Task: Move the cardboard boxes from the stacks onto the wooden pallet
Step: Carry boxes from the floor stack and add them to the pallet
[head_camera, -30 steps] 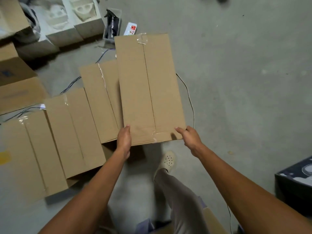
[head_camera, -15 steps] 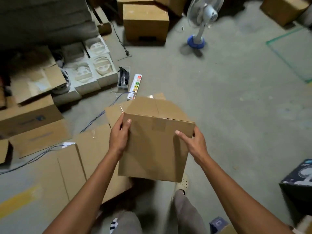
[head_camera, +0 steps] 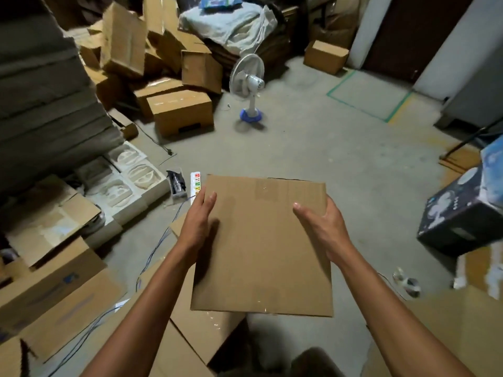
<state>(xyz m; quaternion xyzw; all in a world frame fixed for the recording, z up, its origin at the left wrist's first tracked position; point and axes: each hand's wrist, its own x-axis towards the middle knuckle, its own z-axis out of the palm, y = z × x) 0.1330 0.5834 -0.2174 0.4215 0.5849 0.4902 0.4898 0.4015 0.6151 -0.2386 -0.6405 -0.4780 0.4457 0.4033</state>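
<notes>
The left grip (head_camera: 197, 227) and right grip (head_camera: 324, 227) clasp opposite sides of the taped-shut cardboard box (head_camera: 261, 254), contents hidden.

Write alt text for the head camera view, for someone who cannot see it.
A person's left hand and right hand hold a cardboard box by its sides above a concrete floor. Beyond stand a white fan and jumbled boxes.
</notes>
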